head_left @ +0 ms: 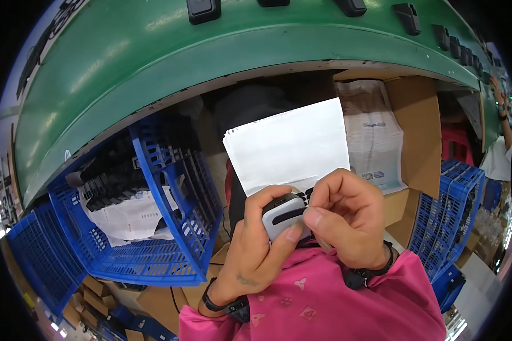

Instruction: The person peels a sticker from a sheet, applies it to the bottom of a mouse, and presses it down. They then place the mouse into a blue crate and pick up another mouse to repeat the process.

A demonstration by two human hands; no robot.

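Note:
My left hand [256,244] is wrapped round a small grey and black rounded device [283,223], its thumb on the pale face beside a dark oblong slot. My right hand [350,219] meets the device at its right edge, thumb and forefinger pinched together. Small black pieces [309,194] show between the two hands; whether the right fingers grip one is hidden. Just beyond the hands, a stack of white paper sheets [290,142] lies across my lap.
A blue plastic crate [176,250] with black parts and paper stands at the left. To the right are an open cardboard box [418,133] lined with printed sheets and another blue crate [446,216]. Ahead runs a green bench [153,51] carrying several black devices [203,10]. Another person's arm [502,105] shows far right.

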